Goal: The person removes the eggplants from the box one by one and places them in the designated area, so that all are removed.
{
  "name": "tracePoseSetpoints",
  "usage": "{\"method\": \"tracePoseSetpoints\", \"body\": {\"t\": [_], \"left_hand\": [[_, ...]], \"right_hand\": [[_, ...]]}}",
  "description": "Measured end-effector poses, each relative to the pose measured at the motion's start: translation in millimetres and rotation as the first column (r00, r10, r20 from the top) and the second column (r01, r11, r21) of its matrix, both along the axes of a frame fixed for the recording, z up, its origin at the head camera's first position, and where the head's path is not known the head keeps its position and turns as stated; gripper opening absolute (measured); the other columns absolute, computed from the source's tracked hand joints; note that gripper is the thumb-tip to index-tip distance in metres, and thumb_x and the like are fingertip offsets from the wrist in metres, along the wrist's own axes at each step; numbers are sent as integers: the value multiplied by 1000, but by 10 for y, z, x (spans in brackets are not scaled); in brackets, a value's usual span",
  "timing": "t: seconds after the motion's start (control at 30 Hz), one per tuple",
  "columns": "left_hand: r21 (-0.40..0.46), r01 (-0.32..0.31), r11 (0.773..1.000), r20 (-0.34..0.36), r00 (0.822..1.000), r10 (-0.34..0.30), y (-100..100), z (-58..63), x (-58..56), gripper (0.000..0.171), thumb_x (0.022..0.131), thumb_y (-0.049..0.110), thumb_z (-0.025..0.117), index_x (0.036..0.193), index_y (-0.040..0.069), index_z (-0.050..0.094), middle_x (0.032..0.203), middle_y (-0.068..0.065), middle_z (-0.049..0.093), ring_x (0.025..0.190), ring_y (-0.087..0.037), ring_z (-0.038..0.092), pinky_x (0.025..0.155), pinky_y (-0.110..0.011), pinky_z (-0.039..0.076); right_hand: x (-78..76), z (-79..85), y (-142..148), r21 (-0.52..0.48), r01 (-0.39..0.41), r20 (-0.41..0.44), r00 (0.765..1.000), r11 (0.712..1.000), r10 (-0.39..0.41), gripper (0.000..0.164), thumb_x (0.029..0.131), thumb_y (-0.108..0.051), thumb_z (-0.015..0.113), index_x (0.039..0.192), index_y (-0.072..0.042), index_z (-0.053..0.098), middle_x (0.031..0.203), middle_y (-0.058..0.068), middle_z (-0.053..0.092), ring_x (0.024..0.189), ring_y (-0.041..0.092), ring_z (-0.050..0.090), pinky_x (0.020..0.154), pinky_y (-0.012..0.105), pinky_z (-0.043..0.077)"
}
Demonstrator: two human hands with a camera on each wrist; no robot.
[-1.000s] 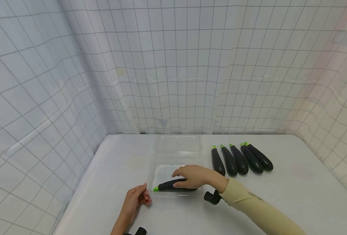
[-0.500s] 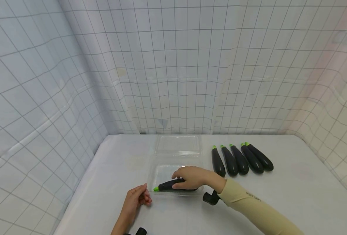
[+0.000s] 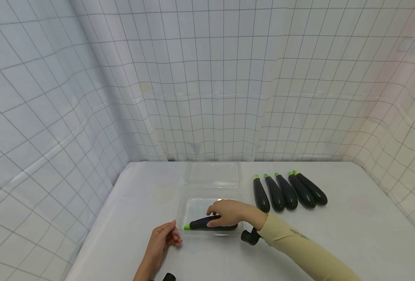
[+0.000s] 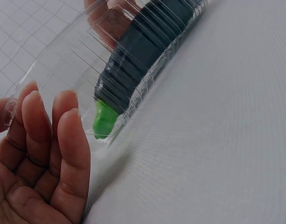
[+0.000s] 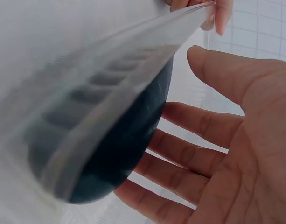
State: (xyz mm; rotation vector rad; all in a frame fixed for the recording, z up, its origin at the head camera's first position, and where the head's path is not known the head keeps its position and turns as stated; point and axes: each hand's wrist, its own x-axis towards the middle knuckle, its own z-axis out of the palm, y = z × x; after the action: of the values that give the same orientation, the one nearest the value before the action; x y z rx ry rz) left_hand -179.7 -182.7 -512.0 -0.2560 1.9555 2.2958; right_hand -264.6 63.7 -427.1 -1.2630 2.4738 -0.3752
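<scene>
A black eggplant (image 3: 202,223) with a green stem end lies lengthwise along the near side of a clear plastic clamshell box (image 3: 190,203), whose lid stands open toward the back. My right hand (image 3: 228,212) is over the eggplant. In the right wrist view, the fingers (image 5: 180,179) extend along the eggplant's far side with the tips touching or close to it, and the thumb (image 5: 217,67) is apart from it. My left hand (image 3: 160,240) pinches the box's left rim between thumb and fingers; the left wrist view shows the eggplant's stem (image 4: 104,119) through the wall.
Several more black eggplants (image 3: 287,191) lie side by side on the white table (image 3: 344,226), right of the box. The box's lid (image 3: 213,173) lies flat behind it. White gridded curtains (image 3: 207,97) enclose the back and sides.
My right hand and forearm have shifted very slightly toward me and left over the eggplant, which has barely moved. The left hand keeps its place at the box's rim.
</scene>
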Motion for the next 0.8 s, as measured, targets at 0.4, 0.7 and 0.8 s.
{"method": "tracePoseSetpoints", "body": {"t": [0.4,0.7,0.8], "left_hand": [[11,-7,1000,-5,1000,7,10,-7,4,37,92,33,60,70,3,58,62,-6,56,58,-16,61,57,-29,53],[17,-18,1000,-6,1000,18,3,0,-8,38,91,33,61,70,2,59,62,-6,56,57,-17,61,56,-28,53],[13,-19,1000,-8,1000,19,5,7,-8,38,91,33,61,71,1,59,62,-6,55,57,-17,60,56,-28,53]], "right_hand": [[-36,-85,-25,26,22,-2,1000,999,-22,38,89,-38,66,114,-10,66,97,-3,62,89,8,56,81,26,46],[-64,-111,-26,72,42,9,999,997,-43,41,88,-40,67,117,-10,65,102,-4,62,90,7,55,82,26,46],[-62,-109,-23,79,47,12,999,996,-48,43,87,-39,69,117,-10,64,101,-3,62,89,7,55,82,27,46]]}}
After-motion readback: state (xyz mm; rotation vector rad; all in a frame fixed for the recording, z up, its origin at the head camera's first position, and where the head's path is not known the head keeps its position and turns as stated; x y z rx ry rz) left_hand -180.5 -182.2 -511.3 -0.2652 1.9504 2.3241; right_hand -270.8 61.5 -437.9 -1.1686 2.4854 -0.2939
